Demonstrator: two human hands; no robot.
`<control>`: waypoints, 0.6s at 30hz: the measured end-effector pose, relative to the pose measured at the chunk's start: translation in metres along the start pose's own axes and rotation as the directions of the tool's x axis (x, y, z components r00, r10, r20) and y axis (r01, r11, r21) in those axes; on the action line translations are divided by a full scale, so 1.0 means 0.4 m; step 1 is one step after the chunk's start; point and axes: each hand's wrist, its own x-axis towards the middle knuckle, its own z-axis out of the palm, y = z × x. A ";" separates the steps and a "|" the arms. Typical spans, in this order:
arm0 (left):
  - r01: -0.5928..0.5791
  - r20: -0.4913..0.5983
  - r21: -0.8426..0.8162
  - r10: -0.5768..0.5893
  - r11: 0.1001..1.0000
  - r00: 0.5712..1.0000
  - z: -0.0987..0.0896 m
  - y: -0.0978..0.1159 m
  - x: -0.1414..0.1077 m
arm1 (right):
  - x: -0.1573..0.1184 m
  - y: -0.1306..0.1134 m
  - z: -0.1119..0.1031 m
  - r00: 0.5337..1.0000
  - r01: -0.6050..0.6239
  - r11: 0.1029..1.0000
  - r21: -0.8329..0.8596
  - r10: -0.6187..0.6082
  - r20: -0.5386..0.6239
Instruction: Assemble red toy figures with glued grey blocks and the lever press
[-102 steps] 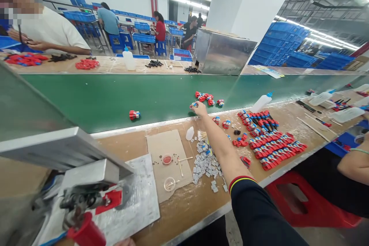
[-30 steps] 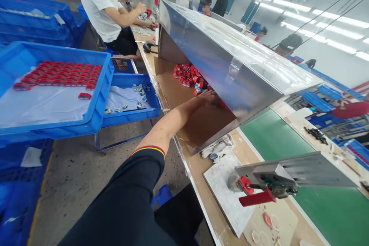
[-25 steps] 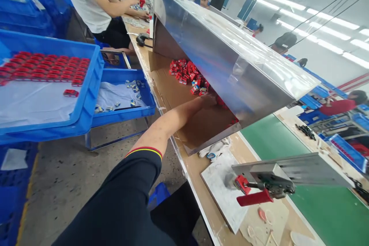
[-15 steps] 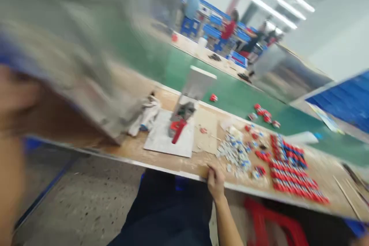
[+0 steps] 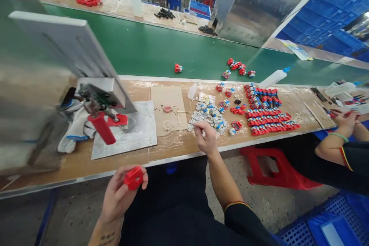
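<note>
My left hand (image 5: 122, 188) is closed around a red plastic part (image 5: 133, 178), held just off the table's front edge above my lap. My right hand (image 5: 205, 137) is over the table edge, its thumb and forefinger pinched; what is between them, if anything, is too small to make out. Right beyond those fingers spreads a pile of small grey and white plastic pieces (image 5: 206, 114), some with blue. To the left stands a toggle clamp with a red handle (image 5: 102, 128) on a metal plate (image 5: 141, 123), with another red part (image 5: 118, 120) under it.
Rows of red-and-white assemblies (image 5: 271, 121) lie on the right. A piece of cardboard (image 5: 170, 96) holds small bits. Behind runs a green belt (image 5: 150, 54) carrying a few red assemblies. White gloves (image 5: 77, 123) lie left of the clamp. A co-worker's hands (image 5: 346, 121) are at far right.
My left hand has come from the far left to in front of me, now with the red part. My right hand has moved from the table edge to the pile. The view has turned downward.
</note>
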 end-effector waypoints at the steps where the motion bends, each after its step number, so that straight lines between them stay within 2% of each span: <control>1: 0.027 0.037 0.007 -0.027 1.000 0.999 0.023 -0.010 0.032 | 0.037 0.006 0.010 1.000 0.018 1.000 -0.003 -0.018 0.004; 5: 0.088 0.046 0.122 -0.094 0.989 0.994 0.094 -0.020 0.151 | 0.183 0.041 0.065 0.990 0.110 0.993 0.032 -0.112 0.083; 7: 0.072 0.028 0.185 -0.078 0.980 0.997 0.100 -0.019 0.181 | 0.223 0.058 0.078 0.982 0.130 0.990 0.061 -0.137 0.133; 9: 0.011 0.004 0.247 -0.013 0.969 1.000 0.080 -0.020 0.190 | 0.215 0.066 0.076 0.980 0.124 0.991 0.055 -0.131 0.149; 11: -0.083 -0.043 0.380 0.108 0.921 0.993 0.043 -0.026 0.188 | 0.156 0.064 0.062 0.984 0.108 0.994 0.026 -0.111 0.142; 14: -0.195 -0.097 0.661 0.340 0.724 0.935 -0.018 -0.037 0.188 | 0.011 0.060 0.021 0.993 0.088 0.994 -0.058 -0.082 0.088; 16: -0.232 -0.091 0.747 0.442 0.623 0.892 -0.048 -0.047 0.195 | -0.083 0.068 -0.030 0.999 0.011 0.986 -0.165 -0.017 -0.040; 18: -0.267 -0.040 0.789 0.481 0.553 0.876 -0.066 -0.056 0.203 | -0.150 0.092 -0.105 0.979 -0.127 0.958 -0.257 0.078 -0.189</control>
